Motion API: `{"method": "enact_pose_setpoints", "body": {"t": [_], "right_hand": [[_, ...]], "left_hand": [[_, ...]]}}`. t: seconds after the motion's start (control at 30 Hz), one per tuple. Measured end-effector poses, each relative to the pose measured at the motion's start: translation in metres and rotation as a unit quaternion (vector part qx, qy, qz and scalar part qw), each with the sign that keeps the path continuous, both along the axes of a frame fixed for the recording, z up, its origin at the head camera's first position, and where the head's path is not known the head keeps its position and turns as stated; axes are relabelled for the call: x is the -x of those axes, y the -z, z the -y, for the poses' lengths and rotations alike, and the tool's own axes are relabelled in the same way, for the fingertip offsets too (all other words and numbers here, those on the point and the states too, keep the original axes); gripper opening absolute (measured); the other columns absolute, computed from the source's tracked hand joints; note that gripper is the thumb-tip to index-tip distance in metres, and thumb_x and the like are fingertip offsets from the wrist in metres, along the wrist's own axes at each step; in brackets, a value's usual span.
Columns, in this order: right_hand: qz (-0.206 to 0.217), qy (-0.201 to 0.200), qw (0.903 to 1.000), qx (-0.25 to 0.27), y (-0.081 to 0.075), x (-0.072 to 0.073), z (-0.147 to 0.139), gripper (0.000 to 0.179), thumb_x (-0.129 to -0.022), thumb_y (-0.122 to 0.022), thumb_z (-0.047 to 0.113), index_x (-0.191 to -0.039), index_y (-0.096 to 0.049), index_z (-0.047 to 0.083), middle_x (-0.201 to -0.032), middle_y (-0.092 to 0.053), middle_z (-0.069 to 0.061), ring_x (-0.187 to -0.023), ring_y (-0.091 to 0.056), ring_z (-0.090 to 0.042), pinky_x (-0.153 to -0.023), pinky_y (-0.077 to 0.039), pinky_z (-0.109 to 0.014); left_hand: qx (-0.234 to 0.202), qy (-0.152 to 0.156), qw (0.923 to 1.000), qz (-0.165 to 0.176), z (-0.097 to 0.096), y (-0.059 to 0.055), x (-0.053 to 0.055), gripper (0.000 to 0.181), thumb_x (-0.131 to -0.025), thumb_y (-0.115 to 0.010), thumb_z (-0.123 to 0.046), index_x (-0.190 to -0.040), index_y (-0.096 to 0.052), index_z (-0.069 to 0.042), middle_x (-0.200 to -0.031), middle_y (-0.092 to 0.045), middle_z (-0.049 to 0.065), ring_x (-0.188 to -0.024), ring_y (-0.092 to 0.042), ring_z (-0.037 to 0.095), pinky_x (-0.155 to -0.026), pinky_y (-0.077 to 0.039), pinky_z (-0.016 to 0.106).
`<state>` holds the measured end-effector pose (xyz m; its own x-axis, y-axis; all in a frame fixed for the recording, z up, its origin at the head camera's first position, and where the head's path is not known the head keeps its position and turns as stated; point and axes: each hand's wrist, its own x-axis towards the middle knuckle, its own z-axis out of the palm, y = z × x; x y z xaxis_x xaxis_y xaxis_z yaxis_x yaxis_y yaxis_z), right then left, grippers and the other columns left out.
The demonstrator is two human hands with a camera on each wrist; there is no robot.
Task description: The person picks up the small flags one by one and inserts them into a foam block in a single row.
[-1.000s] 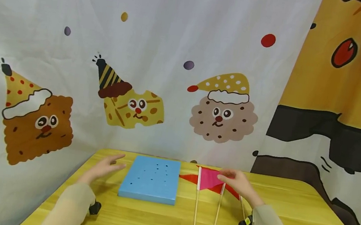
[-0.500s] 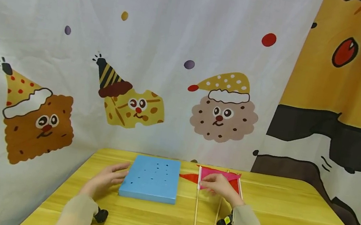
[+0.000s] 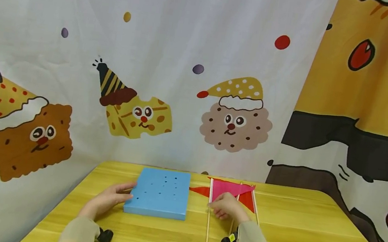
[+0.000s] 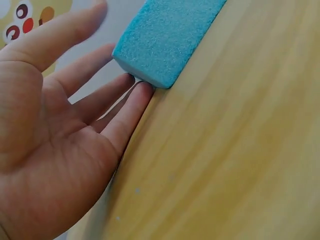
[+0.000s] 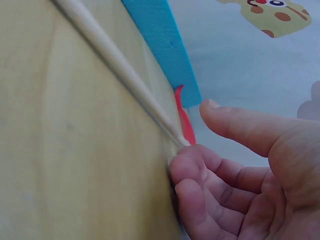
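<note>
Watching from my remote station, I see a person's left hand (image 3: 108,200) with fingers extended, gripping nothing, fingertips against the left edge of a holed blue block (image 3: 157,194) on the wooden surface (image 3: 311,237). To the block's right, the right hand (image 3: 230,207) is half open — fingers curled beside the stick (image 3: 207,232) of a pink flag (image 3: 221,189), thumb apart, no grip closed — with red flags (image 3: 247,201) lying beneath the pink.
</note>
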<state>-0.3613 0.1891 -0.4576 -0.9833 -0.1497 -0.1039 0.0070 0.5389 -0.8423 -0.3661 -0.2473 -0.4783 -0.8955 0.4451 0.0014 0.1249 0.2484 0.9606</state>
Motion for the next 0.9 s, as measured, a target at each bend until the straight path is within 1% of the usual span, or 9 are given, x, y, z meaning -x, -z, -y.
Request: {"method": "enact_pose_setpoints", "body": {"t": [0.07,0.17,0.27,0.37,0.43,0.53,0.6,0.8,0.9], "right_hand": [[-0.002,0.005,0.9999,-0.011,0.002,0.0,0.002,0.023,-0.083,-0.077,0.02,-0.08,-0.065,0.001,-0.066,-0.062,-0.01,-0.051,-0.058,-0.016,-0.05,-0.055,-0.031],[-0.012,0.016,0.9996,-0.022,0.004,0.001,0.005,0.025,-0.081,-0.079,0.021,-0.075,-0.064,0.003,-0.063,-0.06,-0.007,-0.048,-0.055,-0.015,-0.048,-0.054,-0.029],[-0.029,0.019,0.9989,-0.032,0.007,0.002,0.007,0.029,-0.079,-0.081,0.022,-0.066,-0.06,0.006,-0.056,-0.056,-0.004,-0.044,-0.051,-0.013,-0.044,-0.051,-0.028],[-0.046,0.014,0.9978,-0.045,0.009,0.003,0.008,0.038,-0.076,-0.083,0.022,-0.055,-0.053,0.01,-0.049,-0.05,-0.001,-0.04,-0.047,-0.012,-0.04,-0.049,-0.027],[-0.06,0.011,0.9963,-0.06,0.011,0.004,0.01,0.044,-0.075,-0.083,0.021,-0.051,-0.048,0.014,-0.045,-0.046,0.002,-0.038,-0.045,-0.011,-0.039,-0.048,-0.026],[-0.073,0.012,0.9935,-0.087,0.013,0.004,0.012,0.049,-0.074,-0.084,0.021,-0.049,-0.043,0.017,-0.042,-0.04,0.005,-0.036,-0.042,-0.01,-0.039,-0.047,-0.025],[-0.077,0.012,0.9925,-0.094,0.015,0.003,0.013,0.05,-0.073,-0.084,0.019,-0.048,-0.042,0.017,-0.041,-0.038,0.006,-0.036,-0.041,-0.01,-0.038,-0.046,-0.024],[-0.083,0.005,0.9929,-0.085,0.016,0.001,0.013,0.048,-0.074,-0.08,0.014,-0.047,-0.041,0.017,-0.04,-0.037,0.006,-0.035,-0.041,-0.01,-0.037,-0.045,-0.025],[-0.089,0.006,0.9926,-0.082,0.015,0.001,0.01,0.041,-0.073,-0.077,0.012,-0.046,-0.046,0.015,-0.04,-0.041,0.005,-0.034,-0.042,-0.01,-0.036,-0.045,-0.026]], "left_hand": [[0.005,0.004,1.0,0.0,0.002,0.001,0.0,0.065,-0.097,-0.061,-0.023,-0.152,-0.031,-0.004,-0.156,-0.025,0.02,-0.14,-0.026,0.041,-0.111,-0.026,0.054],[0.002,0.011,0.9999,0.004,0.003,0.001,0.0,0.065,-0.096,-0.062,-0.021,-0.151,-0.032,-0.003,-0.155,-0.024,0.022,-0.141,-0.021,0.044,-0.111,-0.023,0.056],[0.005,0.011,0.9999,0.004,0.004,0.001,0.001,0.066,-0.095,-0.064,-0.021,-0.151,-0.033,-0.003,-0.155,-0.025,0.022,-0.14,-0.021,0.044,-0.111,-0.026,0.055],[0.007,0.005,0.9999,0.007,0.004,0.002,0.002,0.066,-0.094,-0.066,-0.021,-0.15,-0.036,-0.004,-0.154,-0.028,0.021,-0.14,-0.023,0.043,-0.11,-0.028,0.054],[0.004,0.002,0.9999,0.009,0.003,0.003,0.002,0.066,-0.094,-0.066,-0.021,-0.15,-0.036,-0.005,-0.154,-0.028,0.02,-0.14,-0.024,0.042,-0.11,-0.028,0.054],[0.003,0.003,1.0,0.007,0.002,0.004,0.003,0.065,-0.094,-0.066,-0.022,-0.15,-0.037,-0.004,-0.154,-0.028,0.021,-0.14,-0.024,0.043,-0.11,-0.028,0.054],[0.004,0.006,1.0,0.005,0.002,0.004,0.003,0.065,-0.094,-0.065,-0.022,-0.15,-0.036,-0.004,-0.154,-0.027,0.022,-0.14,-0.023,0.044,-0.11,-0.028,0.055],[0.006,0.009,0.9999,0.003,0.003,0.007,0.002,0.066,-0.094,-0.065,-0.021,-0.15,-0.035,-0.001,-0.154,-0.026,0.024,-0.14,-0.022,0.045,-0.11,-0.029,0.054],[0.004,0.01,0.9999,0.005,0.002,0.006,0.003,0.066,-0.095,-0.065,-0.021,-0.15,-0.035,-0.001,-0.154,-0.026,0.024,-0.139,-0.023,0.045,-0.109,-0.03,0.053]]}}
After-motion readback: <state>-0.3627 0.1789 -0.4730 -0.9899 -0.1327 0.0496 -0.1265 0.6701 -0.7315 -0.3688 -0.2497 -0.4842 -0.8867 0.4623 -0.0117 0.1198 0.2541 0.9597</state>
